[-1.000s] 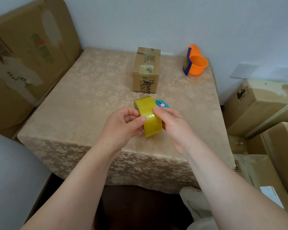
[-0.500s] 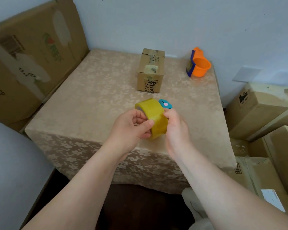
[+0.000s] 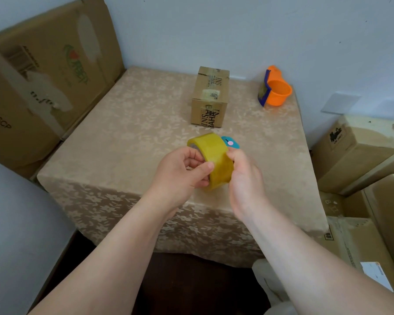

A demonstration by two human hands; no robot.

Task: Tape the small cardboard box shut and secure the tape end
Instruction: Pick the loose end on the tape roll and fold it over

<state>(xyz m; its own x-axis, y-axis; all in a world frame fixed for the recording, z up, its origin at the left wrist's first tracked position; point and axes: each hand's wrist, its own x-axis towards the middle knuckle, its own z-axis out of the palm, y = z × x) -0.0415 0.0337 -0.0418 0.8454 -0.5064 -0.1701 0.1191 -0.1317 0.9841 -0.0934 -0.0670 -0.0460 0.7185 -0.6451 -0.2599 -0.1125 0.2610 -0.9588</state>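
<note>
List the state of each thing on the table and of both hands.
tape roll, held in both hands.
left hand, grips the roll, thumb on its face.
right hand, grips the roll's other side.
small cardboard box, flaps closed, untouched on the table.
orange cup, untouched at the far corner.

We hold the tape (image 3: 214, 155) over the near part of the table (image 3: 123, 133) with both hands: the left hand (image 3: 180, 171) curls its fingers into the core with the thumb on the yellow outer face, and the right hand (image 3: 243, 176) grips the roll's right side. Just beyond the roll a small blue tool (image 3: 233, 143) lies on the cloth, and farther back stands the box (image 3: 210, 96), well apart from our hands. An orange cup (image 3: 276, 90) sits at the far right corner, and cartons (image 3: 43, 76) stand beside the table.
</note>
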